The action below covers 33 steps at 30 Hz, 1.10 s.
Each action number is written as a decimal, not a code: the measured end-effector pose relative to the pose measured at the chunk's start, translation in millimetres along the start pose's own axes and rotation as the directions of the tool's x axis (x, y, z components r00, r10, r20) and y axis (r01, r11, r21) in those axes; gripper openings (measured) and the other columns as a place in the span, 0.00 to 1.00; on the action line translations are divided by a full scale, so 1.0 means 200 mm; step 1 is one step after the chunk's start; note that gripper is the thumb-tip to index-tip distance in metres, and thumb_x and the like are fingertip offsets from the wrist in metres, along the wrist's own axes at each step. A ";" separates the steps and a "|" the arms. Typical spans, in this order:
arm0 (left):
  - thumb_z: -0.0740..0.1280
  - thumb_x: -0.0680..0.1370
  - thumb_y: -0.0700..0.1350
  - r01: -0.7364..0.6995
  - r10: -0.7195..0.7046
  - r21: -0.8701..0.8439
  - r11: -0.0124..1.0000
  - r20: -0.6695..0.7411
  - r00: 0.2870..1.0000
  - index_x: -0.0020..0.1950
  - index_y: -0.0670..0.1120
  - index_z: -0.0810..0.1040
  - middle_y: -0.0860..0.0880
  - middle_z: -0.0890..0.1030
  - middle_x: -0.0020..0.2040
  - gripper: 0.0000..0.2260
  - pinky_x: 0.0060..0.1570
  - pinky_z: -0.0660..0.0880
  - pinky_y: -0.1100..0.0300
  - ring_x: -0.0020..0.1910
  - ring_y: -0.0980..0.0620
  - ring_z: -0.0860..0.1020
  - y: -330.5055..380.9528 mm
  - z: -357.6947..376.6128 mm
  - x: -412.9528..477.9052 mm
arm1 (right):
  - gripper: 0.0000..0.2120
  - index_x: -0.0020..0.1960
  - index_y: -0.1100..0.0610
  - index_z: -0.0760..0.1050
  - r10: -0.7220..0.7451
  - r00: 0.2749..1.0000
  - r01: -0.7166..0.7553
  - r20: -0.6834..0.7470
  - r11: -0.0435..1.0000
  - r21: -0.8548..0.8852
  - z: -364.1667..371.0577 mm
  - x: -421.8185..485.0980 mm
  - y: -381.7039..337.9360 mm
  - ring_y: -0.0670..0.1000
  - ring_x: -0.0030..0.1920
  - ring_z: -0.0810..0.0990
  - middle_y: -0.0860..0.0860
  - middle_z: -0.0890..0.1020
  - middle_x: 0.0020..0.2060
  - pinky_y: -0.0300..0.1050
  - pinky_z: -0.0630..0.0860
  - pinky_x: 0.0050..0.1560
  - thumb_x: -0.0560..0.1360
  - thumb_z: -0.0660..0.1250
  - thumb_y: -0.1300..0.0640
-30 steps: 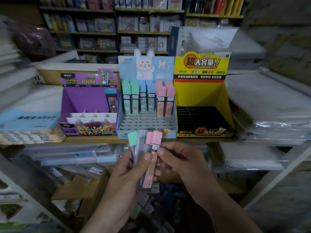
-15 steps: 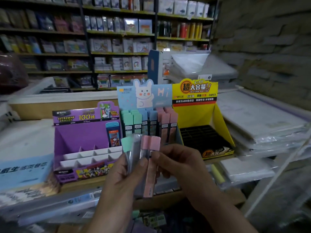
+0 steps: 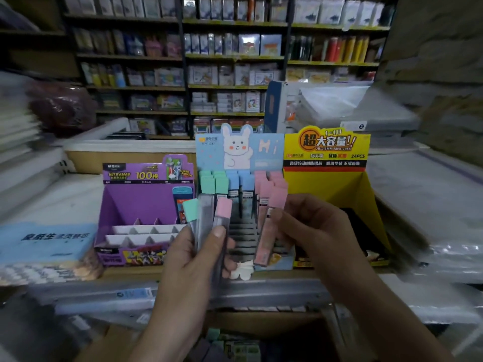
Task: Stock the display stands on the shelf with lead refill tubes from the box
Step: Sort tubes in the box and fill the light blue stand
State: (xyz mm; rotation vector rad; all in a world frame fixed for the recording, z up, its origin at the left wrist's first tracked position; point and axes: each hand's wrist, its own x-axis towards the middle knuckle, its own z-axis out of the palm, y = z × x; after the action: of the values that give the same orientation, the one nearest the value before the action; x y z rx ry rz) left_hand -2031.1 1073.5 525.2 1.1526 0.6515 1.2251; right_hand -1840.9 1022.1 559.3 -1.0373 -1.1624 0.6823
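The pink-capped tube [image 3: 269, 231] stands nearly upright before the rabbit stand's [image 3: 240, 152] pink rows, pinched below its cap by the right hand's [image 3: 313, 236] fingers. The left hand [image 3: 190, 262] grips 3 more tubes [image 3: 206, 226], thumb pressed across them. Open grid slots [image 3: 243, 239] lie between the hands. The shelf edge [image 3: 130, 275] runs below, with the purple stand [image 3: 141, 205] to the left and the yellow stand [image 3: 326, 184] to the right.

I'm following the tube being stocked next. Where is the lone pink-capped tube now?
Head view, right of centre: the right hand pinches the pink-capped tube nearly upright before the bunny stand, right of the bunch in the left hand.
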 end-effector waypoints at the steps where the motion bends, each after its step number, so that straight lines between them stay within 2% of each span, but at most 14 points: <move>1: 0.71 0.74 0.54 -0.003 0.003 -0.001 1.000 -0.006 1.000 0.52 0.47 0.81 0.44 0.82 0.40 0.13 0.29 0.74 0.59 0.30 0.49 0.76 0.01 0.00 0.01 | 0.07 0.49 0.59 0.82 -0.011 1.000 0.011 -0.004 0.999 -0.031 -0.01 0.01 0.00 0.51 0.34 0.79 0.58 0.83 0.37 0.42 0.77 0.34 0.74 0.74 0.57; 6: 0.70 0.73 0.56 -0.022 0.023 0.030 0.999 -0.025 0.999 0.51 0.44 0.78 0.47 0.80 0.37 0.17 0.25 0.69 0.61 0.27 0.51 0.71 0.03 -0.02 0.03 | 0.09 0.47 0.63 0.80 -0.059 0.997 0.055 -0.056 0.995 -0.081 -0.04 0.05 -0.03 0.53 0.34 0.81 0.61 0.83 0.37 0.44 0.79 0.37 0.74 0.74 0.57; 10: 0.71 0.71 0.58 -0.008 0.008 0.008 1.000 -0.025 1.000 0.54 0.41 0.76 0.48 0.79 0.36 0.23 0.24 0.67 0.62 0.27 0.53 0.69 0.04 -0.03 0.04 | 0.10 0.45 0.59 0.82 -0.102 0.993 0.090 -0.064 0.982 -0.169 -0.07 0.08 -0.09 0.50 0.34 0.85 0.54 0.86 0.36 0.38 0.79 0.36 0.78 0.70 0.52; 14: 0.70 0.74 0.58 -0.004 0.004 -0.015 1.000 0.006 1.000 0.54 0.39 0.76 0.47 0.79 0.37 0.22 0.24 0.66 0.62 0.27 0.53 0.69 0.04 -0.04 0.05 | 0.06 0.50 0.54 0.80 -0.183 0.981 0.144 -0.064 0.911 -0.386 -0.11 0.12 -0.12 0.49 0.37 0.85 0.51 0.86 0.38 0.39 0.81 0.37 0.78 0.70 0.52; 17: 0.70 0.75 0.58 0.001 -0.001 -0.027 1.000 0.016 1.000 0.56 0.38 0.75 0.46 0.79 0.38 0.23 0.24 0.67 0.62 0.27 0.52 0.69 0.04 -0.05 0.06 | 0.07 0.55 0.55 0.78 -0.221 0.975 0.180 -0.036 0.868 -0.463 -0.12 0.14 -0.12 0.49 0.36 0.86 0.50 0.86 0.38 0.43 0.83 0.38 0.78 0.71 0.55; 21: 0.72 0.74 0.56 0.021 -0.019 -0.067 0.998 0.020 1.000 0.53 0.41 0.76 0.46 0.79 0.37 0.20 0.24 0.67 0.62 0.28 0.53 0.70 0.04 -0.05 0.07 | 0.05 0.53 0.55 0.79 -0.212 0.977 0.187 0.009 0.840 -0.509 -0.13 0.15 -0.09 0.49 0.38 0.86 0.49 0.86 0.40 0.48 0.84 0.41 0.77 0.71 0.58; 24: 0.73 0.72 0.56 0.038 -0.035 -0.063 0.997 0.036 0.999 0.49 0.47 0.79 0.46 0.79 0.38 0.14 0.24 0.66 0.62 0.28 0.53 0.70 0.04 -0.04 0.07 | 0.05 0.52 0.53 0.80 -0.198 0.979 0.190 0.047 0.813 -0.551 -0.15 0.16 -0.08 0.46 0.39 0.86 0.47 0.86 0.40 0.46 0.84 0.41 0.77 0.72 0.57; 27: 0.74 0.71 0.55 0.050 -0.047 -0.066 0.997 0.052 0.998 0.46 0.50 0.80 0.45 0.79 0.38 0.11 0.24 0.66 0.62 0.28 0.52 0.70 0.05 -0.04 0.07 | 0.10 0.55 0.50 0.78 -0.221 0.972 0.227 0.081 0.788 -0.572 -0.17 0.18 -0.08 0.47 0.40 0.85 0.48 0.85 0.40 0.43 0.82 0.41 0.76 0.73 0.60; 30: 0.74 0.72 0.54 0.050 -0.047 -0.058 0.997 0.046 0.998 0.47 0.48 0.80 0.44 0.79 0.38 0.12 0.24 0.67 0.62 0.28 0.52 0.70 0.05 -0.03 0.06 | 0.14 0.55 0.47 0.72 -0.241 0.959 0.280 0.152 0.700 -0.657 -0.18 0.21 -0.09 0.47 0.40 0.83 0.45 0.83 0.40 0.40 0.79 0.41 0.76 0.73 0.60; 33: 0.71 0.78 0.47 0.041 -0.040 -0.055 0.998 0.028 0.999 0.46 0.47 0.80 0.44 0.80 0.38 0.04 0.23 0.66 0.61 0.27 0.52 0.70 0.05 -0.02 0.06 | 0.14 0.54 0.45 0.71 -0.272 0.931 0.363 0.245 0.601 -0.712 -0.18 0.21 -0.10 0.43 0.42 0.81 0.44 0.81 0.41 0.37 0.78 0.42 0.76 0.72 0.61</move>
State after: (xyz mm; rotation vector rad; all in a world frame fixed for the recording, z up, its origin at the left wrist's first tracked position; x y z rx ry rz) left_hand -2035.4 1085.6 535.0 1.1032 0.6141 1.1845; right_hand -1795.9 1041.3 592.1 -1.4287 -1.7509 -0.0828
